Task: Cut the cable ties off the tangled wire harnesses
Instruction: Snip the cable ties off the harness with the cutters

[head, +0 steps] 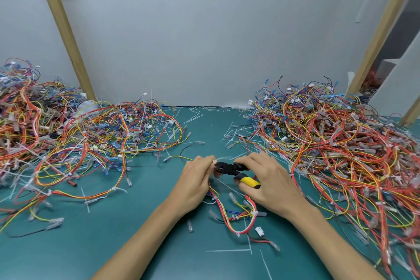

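Yellow-handled cutters gripped by right hand; left hand pinches thin multicoloured harness.

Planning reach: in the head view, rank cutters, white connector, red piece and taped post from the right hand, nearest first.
1. cutters, in the right hand
2. white connector, near side
3. red piece, left
4. taped post, back left

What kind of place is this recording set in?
Likely a workshop bench for wire rework: a green mat, big piles of wire harnesses, cut cable ties scattered about, and cutters in the right hand.
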Demonstrator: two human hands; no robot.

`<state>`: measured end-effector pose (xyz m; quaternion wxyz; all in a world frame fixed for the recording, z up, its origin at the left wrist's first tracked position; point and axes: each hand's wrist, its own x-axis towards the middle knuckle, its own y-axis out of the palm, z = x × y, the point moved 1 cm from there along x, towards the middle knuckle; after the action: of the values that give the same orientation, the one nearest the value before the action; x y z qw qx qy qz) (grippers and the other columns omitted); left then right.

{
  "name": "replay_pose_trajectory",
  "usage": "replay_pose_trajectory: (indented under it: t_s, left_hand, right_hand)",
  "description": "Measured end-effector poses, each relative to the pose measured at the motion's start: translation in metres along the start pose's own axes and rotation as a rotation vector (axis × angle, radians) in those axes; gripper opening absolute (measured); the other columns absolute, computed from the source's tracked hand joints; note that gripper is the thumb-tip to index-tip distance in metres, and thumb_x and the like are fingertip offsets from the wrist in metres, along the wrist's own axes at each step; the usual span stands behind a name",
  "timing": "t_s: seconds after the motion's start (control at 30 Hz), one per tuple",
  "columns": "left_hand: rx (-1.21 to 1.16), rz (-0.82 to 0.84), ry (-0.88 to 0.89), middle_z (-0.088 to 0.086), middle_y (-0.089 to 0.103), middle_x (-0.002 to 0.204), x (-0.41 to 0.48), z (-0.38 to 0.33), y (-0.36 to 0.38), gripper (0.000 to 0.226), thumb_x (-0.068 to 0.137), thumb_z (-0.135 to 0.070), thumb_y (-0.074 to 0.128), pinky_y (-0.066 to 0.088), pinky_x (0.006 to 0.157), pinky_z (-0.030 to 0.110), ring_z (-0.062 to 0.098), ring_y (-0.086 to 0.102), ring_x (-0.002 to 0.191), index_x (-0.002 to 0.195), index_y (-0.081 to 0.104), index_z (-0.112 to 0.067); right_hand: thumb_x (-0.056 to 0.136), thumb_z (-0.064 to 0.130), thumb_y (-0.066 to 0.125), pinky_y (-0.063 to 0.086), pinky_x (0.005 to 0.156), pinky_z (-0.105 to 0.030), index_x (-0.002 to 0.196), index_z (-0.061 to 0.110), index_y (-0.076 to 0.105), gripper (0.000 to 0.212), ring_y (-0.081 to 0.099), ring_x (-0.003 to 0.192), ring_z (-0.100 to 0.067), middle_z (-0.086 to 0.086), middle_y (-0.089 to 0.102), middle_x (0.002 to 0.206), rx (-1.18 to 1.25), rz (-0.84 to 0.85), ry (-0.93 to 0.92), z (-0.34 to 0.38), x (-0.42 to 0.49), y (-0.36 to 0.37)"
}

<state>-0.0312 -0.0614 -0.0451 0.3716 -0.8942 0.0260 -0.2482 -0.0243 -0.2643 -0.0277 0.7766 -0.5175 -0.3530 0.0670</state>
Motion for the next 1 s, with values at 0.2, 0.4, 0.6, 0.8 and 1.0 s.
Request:
replay_pose_trajectory:
  t_s: [0.2,0.4,0.6,0.8,1.0]
  left_hand:
    - [-0.046,0.004,0.029,-0.019,0.056,0.073,0.000,-0.002,-0.002,0.032,0.101,-0.017,0.037,0.034,0.073,0.015,0.003,0.045,0.079,0.081,0.061,-0.016]
    - [-0.004,0.021,0.048,-0.020,0.053,0.071,0.000,-0.001,-0.002,0.029,0.103,-0.011,0.044,0.037,0.077,0.028,0.009,0.045,0.079,0.082,0.062,-0.018]
    - [0.034,0.057,0.062,-0.009,0.060,0.078,-0.001,0.000,-0.003,0.028,0.102,-0.014,0.041,0.040,0.082,0.039,0.013,0.046,0.082,0.084,0.062,-0.019]
    - [0.057,0.071,0.062,-0.007,0.059,0.072,0.000,0.002,-0.002,0.031,0.100,-0.023,0.035,0.040,0.081,0.037,0.014,0.048,0.079,0.081,0.059,-0.018]
    - [0.031,0.066,0.031,-0.011,0.055,0.066,0.000,0.003,0.000,0.030,0.101,-0.024,0.036,0.041,0.079,0.037,0.010,0.048,0.076,0.077,0.053,-0.027]
  right_hand:
    - [0.082,0.035,0.070,0.042,0.089,-0.031,0.115,0.027,0.060,0.036,0.050,0.102,-0.011,0.012,0.057,0.105,0.074,-0.011,0.103,-0.006,0.000,0.001]
    - [0.082,0.043,0.065,0.043,0.088,-0.031,0.116,0.029,0.060,0.037,0.050,0.099,-0.012,0.016,0.056,0.103,0.077,0.024,0.075,-0.004,-0.001,0.001]
    - [0.083,0.038,0.070,0.041,0.083,-0.030,0.114,0.027,0.064,0.034,0.050,0.093,-0.012,0.014,0.058,0.099,0.066,0.010,0.050,-0.001,-0.001,0.001]
    - [0.075,0.026,0.078,0.043,0.070,-0.030,0.105,0.022,0.070,0.032,0.058,0.083,-0.019,0.008,0.065,0.089,-0.042,-0.033,0.016,0.001,0.001,-0.002]
    - [0.080,0.037,0.079,0.048,0.065,-0.033,0.109,0.022,0.070,0.034,0.064,0.081,-0.024,0.005,0.069,0.089,-0.099,-0.040,-0.002,0.003,0.001,-0.003]
